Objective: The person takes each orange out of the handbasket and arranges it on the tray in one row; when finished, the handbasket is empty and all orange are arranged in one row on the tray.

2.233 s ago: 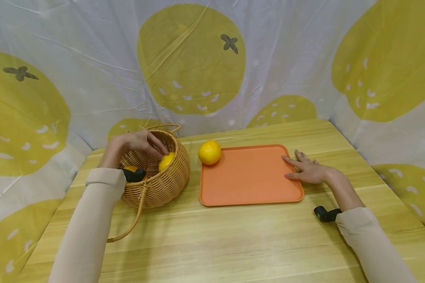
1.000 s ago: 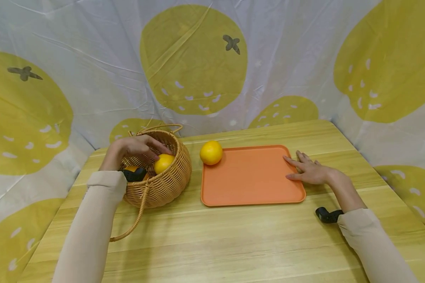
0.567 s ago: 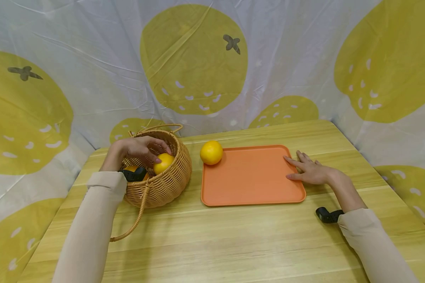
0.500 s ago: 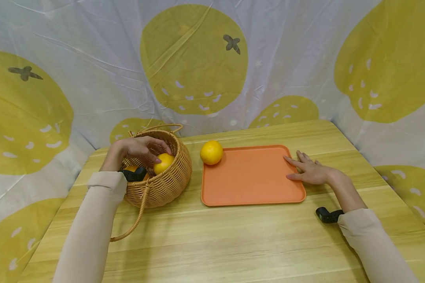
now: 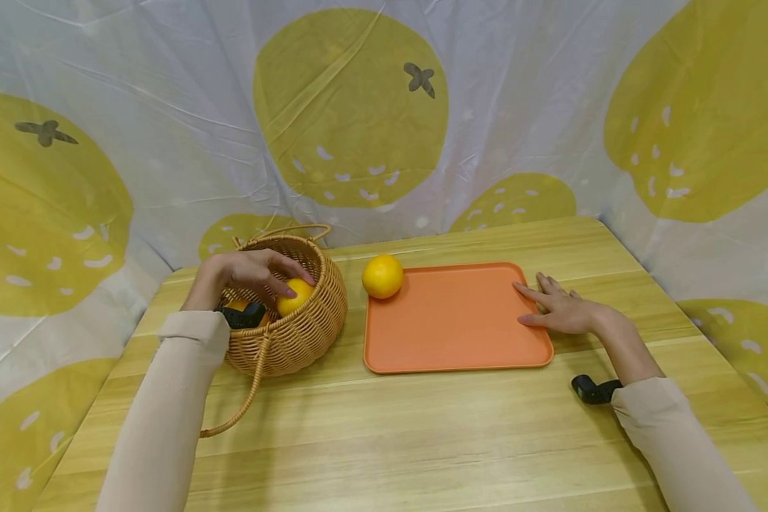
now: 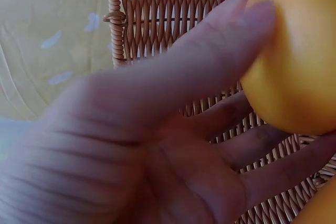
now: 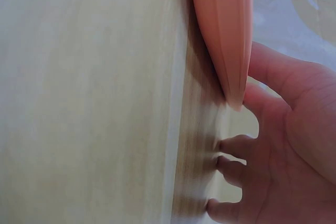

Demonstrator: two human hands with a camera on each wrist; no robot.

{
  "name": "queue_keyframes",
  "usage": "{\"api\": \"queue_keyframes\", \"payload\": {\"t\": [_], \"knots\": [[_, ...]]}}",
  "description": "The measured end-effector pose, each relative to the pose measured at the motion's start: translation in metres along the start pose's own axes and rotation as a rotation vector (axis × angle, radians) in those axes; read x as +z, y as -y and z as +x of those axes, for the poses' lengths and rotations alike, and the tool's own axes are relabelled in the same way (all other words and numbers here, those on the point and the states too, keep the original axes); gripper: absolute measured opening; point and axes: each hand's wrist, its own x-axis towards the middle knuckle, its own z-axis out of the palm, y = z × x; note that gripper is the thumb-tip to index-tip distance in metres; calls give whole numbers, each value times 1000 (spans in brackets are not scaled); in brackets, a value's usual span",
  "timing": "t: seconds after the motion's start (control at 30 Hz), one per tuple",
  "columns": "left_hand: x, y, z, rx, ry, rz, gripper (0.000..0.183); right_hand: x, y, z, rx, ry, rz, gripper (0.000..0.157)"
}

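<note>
Currently, left hand [image 5: 254, 274]: reaching into the basket, thumb against one side of the gripped orange [image 6: 296, 66], fingers curled around its other side, holding it.
Gripped orange: inside the basket, near its right wall.
Wicker basket [image 5: 310, 341]: on the tabletop [image 5: 384, 441], left of the tray, one handle [image 5: 252, 387] drooping toward the front.
Second orange [image 6: 321, 203]: also in the basket, partly hidden behind the black wrist device [image 5: 244, 315] in the head view.
Right hand [image 5: 566, 313]: fingers spread and extended, grasping nothing; thumb and index finger at the tray's right edge, the other fingertips on the tabletop.
Orange tray [image 5: 454, 327]: flat on the tabletop, between basket and right hand.
Third orange [image 5: 382, 276]: at the tray's far left corner.
Backdrop cloth [image 5: 499, 85]: pale, printed with large yellow fruit.
</note>
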Motion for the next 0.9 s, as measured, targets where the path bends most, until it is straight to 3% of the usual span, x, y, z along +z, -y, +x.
{"api": "queue_keyframes", "payload": {"t": [0.23,0.37,0.67,0.9], "knots": [[-2,4,-2,23,-138,126,40,0,1,-1,-6,5,6,88],[-3,5,-2,19,-183,155,40,-1,2,-1,-7,7,12,87],[-3,7,-2,91,-228,229,36,-1,3,-3,-4,9,20,87],[-4,6,-4,81,-213,224,52,0,2,-2,-2,4,13,87]]}}
